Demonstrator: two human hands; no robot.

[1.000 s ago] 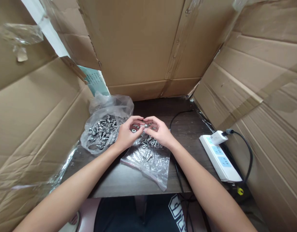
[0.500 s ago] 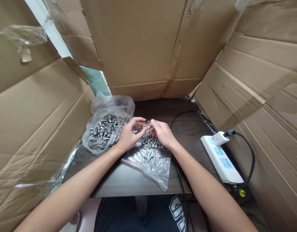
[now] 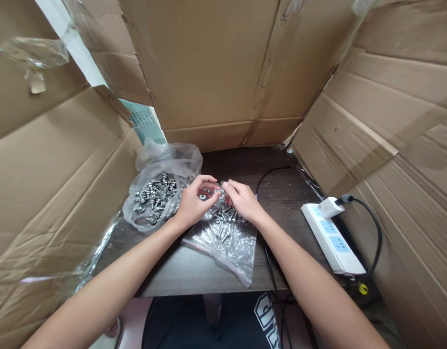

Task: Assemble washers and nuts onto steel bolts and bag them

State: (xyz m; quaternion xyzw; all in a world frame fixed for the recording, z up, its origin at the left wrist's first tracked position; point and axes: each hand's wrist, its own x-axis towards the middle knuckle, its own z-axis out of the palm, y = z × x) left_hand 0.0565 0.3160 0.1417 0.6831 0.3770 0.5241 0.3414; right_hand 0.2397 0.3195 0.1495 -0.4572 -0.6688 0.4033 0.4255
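A small silver bolt (image 3: 218, 191) lies roughly level between my two hands, above a clear plastic zip bag (image 3: 227, 257). My left hand (image 3: 193, 202) pinches one end of it between thumb and fingertips. At the other end are the closed fingertips of my right hand (image 3: 244, 201); whether they also hold a small nut or washer is too fine to see. Beneath my hands, several loose bolts (image 3: 229, 214) lie on the zip bag. Some flat washers (image 3: 202, 197) show behind and between my fingers, partly hidden.
Left of my hands stands an open clear plastic bag (image 3: 189, 157) with many bolts (image 3: 156, 196) in it. A white power strip (image 3: 334, 242) with a plugged-in adapter (image 3: 329, 208) lies at the right. A black cable (image 3: 262, 182) crosses the dark table. Cardboard walls (image 3: 216, 72) enclose three sides.
My right fingertips have shifted slightly left, closing in on the bolt's end. The left hand and the bags stay nearly the same.
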